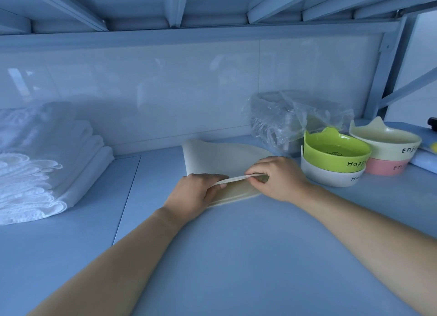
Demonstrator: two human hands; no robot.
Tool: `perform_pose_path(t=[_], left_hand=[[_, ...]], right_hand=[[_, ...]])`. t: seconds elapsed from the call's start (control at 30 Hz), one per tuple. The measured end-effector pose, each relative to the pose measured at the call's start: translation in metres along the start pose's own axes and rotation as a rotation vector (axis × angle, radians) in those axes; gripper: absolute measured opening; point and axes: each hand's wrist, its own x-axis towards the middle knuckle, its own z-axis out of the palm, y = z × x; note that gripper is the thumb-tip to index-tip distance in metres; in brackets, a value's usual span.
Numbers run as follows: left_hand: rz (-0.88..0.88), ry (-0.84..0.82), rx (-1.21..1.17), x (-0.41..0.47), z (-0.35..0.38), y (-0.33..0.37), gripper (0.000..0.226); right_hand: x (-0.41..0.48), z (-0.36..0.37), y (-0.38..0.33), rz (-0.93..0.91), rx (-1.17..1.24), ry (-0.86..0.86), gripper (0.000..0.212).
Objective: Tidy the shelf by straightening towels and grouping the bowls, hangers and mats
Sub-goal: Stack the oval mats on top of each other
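Where both forearms reach in over the front edge of the shelf [236, 256], the left hand [196, 192] and right hand [276, 176] each pinch the raised near rim of the top cream mat [220, 157], lifted off a lower mat [234, 194] mid-shelf. Towards the right edge, a white bowl [328, 177] holds a green bowl [335, 154], and a pink bowl [385, 166] holds a cream bowl [387, 140]. Folded towels [47, 164] line the left edge, and a crumpled plastic bag [288, 119] sits at the back.
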Motion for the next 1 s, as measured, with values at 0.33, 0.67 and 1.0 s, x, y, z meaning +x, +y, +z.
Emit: perform_pose_path(t=[0.33, 0.67, 1.0], left_hand=[[0.034, -0.253, 0.097, 0.0, -0.008, 0.003, 0.049], [0.085, -0.165, 0.193, 0.006, -0.008, 0.006, 0.038], [0.088, -0.296, 0.199, 0.013, -0.008, 0.006, 0.042]], right_hand=[[0.002, -0.004, 0.001, 0.059, 0.035, -0.33, 0.04], [0.008, -0.011, -0.007, 0.071, -0.002, -0.463, 0.032], [0.015, -0.019, 0.01, 0.048, -0.038, -0.56, 0.022]])
